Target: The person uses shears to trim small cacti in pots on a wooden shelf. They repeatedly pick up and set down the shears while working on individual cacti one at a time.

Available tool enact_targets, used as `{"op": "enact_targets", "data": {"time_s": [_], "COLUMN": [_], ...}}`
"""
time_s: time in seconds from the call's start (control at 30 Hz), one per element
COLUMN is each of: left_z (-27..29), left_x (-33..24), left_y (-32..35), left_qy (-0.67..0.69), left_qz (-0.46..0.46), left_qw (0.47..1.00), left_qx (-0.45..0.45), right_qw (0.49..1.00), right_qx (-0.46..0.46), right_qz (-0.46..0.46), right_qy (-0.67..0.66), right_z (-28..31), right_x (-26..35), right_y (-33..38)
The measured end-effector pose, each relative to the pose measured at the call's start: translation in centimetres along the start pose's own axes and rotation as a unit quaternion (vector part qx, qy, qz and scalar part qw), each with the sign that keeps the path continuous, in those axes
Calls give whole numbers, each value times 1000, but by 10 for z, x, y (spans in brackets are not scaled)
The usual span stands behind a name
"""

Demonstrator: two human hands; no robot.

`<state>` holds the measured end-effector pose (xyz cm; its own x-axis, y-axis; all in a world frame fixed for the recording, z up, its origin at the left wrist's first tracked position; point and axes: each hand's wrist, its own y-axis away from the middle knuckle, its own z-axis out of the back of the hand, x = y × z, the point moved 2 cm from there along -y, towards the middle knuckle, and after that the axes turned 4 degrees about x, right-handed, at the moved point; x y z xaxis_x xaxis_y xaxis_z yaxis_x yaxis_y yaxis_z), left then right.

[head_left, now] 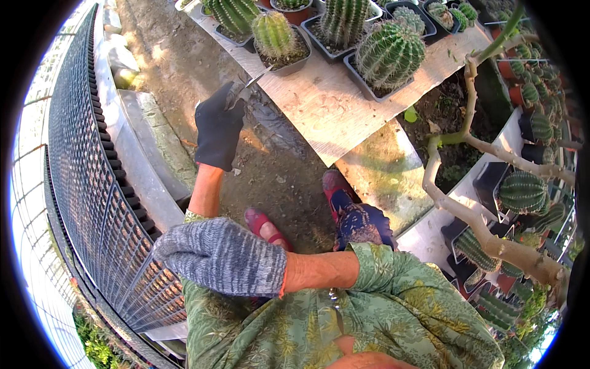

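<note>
My left hand (219,126), in a black glove, reaches forward on the left. Its fingers are closed on a thin, pointed metal tool (257,77), whose tip reaches the near edge of a grey pot. In that pot stands a small yellow-green cactus (273,35). My right hand (221,255), in a grey knitted glove, crosses in front of my body to the left. Its fingers are curled in, and whatever they may hold is hidden. A larger round cactus (391,55) stands in a black square pot, farther right on the board.
Several potted cacti line the wooden board (326,111). A bare branch (467,227) juts in at the right, over more potted cacti (522,192). Stacked black mesh trays (86,135) run along the left. My feet in red shoes stand on the dirt floor (270,184).
</note>
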<state>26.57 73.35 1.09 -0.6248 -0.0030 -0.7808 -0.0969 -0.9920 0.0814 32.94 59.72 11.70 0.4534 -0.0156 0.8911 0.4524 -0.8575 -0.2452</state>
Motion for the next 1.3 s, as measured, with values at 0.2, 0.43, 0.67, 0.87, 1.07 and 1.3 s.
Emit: {"op": "enact_targets", "data": {"time_s": [0.2,0.43,0.67,0.87,1.07,1.3], "left_z": [-3,-22,-64,-72,-82,-71], "left_x": [-11,-42,-74,-81,-69,-53], "left_y": [9,20,18,5,6,15], "left_qy": [-451,-216,-171,-245,-197,277], "left_qz": [-116,-197,-296,-320,-263,107], "left_qw": [873,955,937,915,945,948], "left_qx": [147,54,73,15,4,114], "right_qw": [999,997,994,990,990,972], "right_qx": [-37,-47,-104,-95,-76,-91], "right_qz": [-1,-19,18,-23,-11,-69], "right_qy": [4,-56,-34,-105,-118,-204], "right_z": [-5,-4,0,10,16,34], "right_x": [0,-3,3,12,12,20], "right_y": [0,4,7,6,5,11]}}
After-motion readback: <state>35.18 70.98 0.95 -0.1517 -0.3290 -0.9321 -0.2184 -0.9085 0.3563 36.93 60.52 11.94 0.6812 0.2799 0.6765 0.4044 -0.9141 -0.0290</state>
